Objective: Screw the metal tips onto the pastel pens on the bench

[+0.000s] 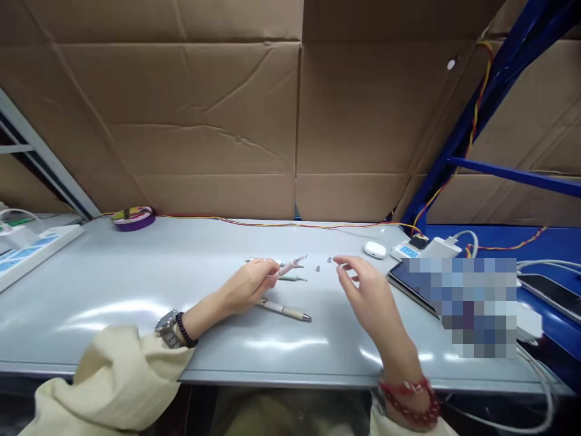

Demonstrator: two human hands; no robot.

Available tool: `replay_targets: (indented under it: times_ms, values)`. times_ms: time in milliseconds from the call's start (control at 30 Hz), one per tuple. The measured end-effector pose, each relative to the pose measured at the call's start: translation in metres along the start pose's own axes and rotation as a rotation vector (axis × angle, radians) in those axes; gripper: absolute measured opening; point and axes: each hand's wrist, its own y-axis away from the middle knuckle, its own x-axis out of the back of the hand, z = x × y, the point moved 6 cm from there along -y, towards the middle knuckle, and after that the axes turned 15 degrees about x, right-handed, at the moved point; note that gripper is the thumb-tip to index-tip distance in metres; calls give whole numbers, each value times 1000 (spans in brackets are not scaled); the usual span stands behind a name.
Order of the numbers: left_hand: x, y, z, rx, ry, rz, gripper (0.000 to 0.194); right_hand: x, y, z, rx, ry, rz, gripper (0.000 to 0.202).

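My left hand [249, 284] is closed around a pink pen [287, 268], whose front end is uncapped and shows a thin, silvery inner part pointing right. Behind and below that hand lie other pen pieces, among them a pale green one [291, 278], partly covered by my fingers. A whole pen with a cream grip [285, 310] rests nearer the table's front edge. My right hand [370, 293] hovers with thumb and forefinger apart, nothing visible between them. Close to its fingertips are two small grey cone-shaped tips, one left [318, 268] and one farther back [329, 260].
A white earbud case [374, 249] sits behind my right hand, beside a power strip [406, 250] with chargers. Phones and cables crowd the right side. A purple tape roll [133, 218] and another power strip [40, 251] are at left. Cardboard [204, 121] walls the back.
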Motion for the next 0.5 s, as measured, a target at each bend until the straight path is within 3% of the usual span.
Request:
replay_targets:
  times_ms: [133, 267, 500]
  values:
    - [1, 5, -1, -39, 42, 62, 31, -32, -16, 6, -8, 283, -153, 39]
    - [0, 8, -5, -40, 35, 94, 37, -56, -12, 15, -31, 364, -332, 38]
    - [6, 5, 2, -84, -110, 116, 40, -48, -1, 19, -70, 260, -373, 21]
